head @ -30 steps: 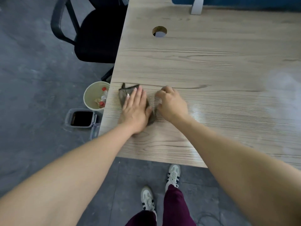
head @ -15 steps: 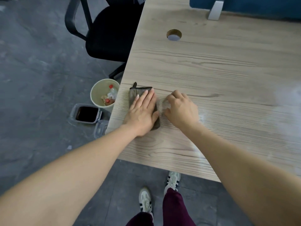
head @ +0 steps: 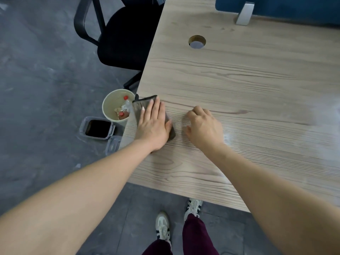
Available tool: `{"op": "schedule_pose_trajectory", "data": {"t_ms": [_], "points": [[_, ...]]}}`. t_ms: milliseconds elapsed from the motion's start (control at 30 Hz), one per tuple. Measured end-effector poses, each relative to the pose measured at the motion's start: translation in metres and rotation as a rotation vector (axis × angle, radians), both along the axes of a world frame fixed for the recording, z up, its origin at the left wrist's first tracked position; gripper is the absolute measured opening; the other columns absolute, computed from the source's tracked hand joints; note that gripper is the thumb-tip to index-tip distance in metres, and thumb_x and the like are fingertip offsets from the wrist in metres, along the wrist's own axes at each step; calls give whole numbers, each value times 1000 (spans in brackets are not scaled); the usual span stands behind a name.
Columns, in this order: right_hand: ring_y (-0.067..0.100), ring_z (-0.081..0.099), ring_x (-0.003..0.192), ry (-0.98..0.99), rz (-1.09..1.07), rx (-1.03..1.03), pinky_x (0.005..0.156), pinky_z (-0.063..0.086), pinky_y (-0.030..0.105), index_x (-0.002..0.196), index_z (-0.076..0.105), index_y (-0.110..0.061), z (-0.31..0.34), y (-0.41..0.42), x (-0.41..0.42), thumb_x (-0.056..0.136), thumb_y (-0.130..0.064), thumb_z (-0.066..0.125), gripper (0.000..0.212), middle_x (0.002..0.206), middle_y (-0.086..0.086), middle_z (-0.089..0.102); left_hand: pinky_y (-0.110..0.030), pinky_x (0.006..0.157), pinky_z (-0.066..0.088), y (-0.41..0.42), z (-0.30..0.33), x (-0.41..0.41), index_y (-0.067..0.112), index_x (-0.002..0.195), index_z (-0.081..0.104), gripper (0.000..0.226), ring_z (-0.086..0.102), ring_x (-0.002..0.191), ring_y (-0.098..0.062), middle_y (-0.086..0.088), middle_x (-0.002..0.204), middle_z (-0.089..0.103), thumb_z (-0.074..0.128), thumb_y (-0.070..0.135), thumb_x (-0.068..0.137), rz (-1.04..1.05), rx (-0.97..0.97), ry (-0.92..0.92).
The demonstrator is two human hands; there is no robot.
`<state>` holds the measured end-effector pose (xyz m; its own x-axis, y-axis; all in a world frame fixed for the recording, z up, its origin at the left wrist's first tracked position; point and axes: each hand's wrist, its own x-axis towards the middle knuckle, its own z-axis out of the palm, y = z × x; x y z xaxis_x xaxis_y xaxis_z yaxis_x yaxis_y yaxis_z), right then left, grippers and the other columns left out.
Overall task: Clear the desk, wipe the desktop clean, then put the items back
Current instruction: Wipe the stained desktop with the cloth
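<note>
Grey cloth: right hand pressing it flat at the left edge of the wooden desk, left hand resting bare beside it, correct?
Hands are swapped. In the head view, the left hand presses the grey cloth flat at the wooden desk's left edge; the right hand rests bare beside it.

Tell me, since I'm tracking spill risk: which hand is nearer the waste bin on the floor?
Left. The left hand presses the cloth flat at the desk edge, right beside the waste bin. The right hand rests farther in on the desktop.
</note>
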<state>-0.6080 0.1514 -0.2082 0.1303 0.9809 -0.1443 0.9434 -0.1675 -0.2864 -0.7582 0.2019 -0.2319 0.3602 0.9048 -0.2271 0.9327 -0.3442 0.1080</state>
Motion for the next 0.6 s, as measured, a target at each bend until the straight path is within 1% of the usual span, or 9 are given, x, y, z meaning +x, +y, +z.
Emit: {"op": "schedule_pose_trajectory", "data": {"t_ms": [133, 300, 433, 500, 600], "points": [[24, 48, 109, 10, 6, 47, 60, 41, 33, 107, 61, -12, -3, 1, 0, 83, -25, 56, 28, 111, 2, 53, -39, 117, -8, 23, -1, 1, 13, 152, 2, 64, -13, 146, -19, -3, 159, -11, 24, 43, 100, -16, -5, 10], [22, 47, 109, -20, 23, 71, 58, 36, 30, 109, 60, -12, -6, -2, 0, 87, -26, 53, 27, 113, 1, 52, -41, 116, -9, 68, 5, 10, 13, 152, 2, 64, -15, 145, -20, -3, 159, -15, 23, 43, 100, 146, -76, 8], [24, 49, 107, -11, 19, 101, 57, 34, 31, 106, 61, -10, -11, -6, 0, 87, -24, 54, 25, 112, 3, 54, -41, 116, -9, 26, 1, 1, 10, 152, 2, 66, -13, 146, -21, -5, 159, -13, 25, 43, 100, 178, -8, -18], [27, 50, 105, 5, 8, 129, 56, 36, 31, 102, 62, -8, -12, -6, 0, 85, -23, 57, 24, 109, 5, 56, -41, 116, -9, 3, 0, -3, 10, 152, 1, 66, -14, 145, -21, -5, 159, -14, 25, 43, 100, 156, -9, -10], [27, 50, 107, 24, 3, 123, 60, 42, 34, 103, 63, -10, -12, -5, -1, 85, -25, 57, 25, 110, 5, 56, -41, 116, -8, 4, 0, -6, 12, 152, 2, 66, -14, 145, -22, -5, 159, -13, 27, 43, 100, 135, -28, 19]]}}
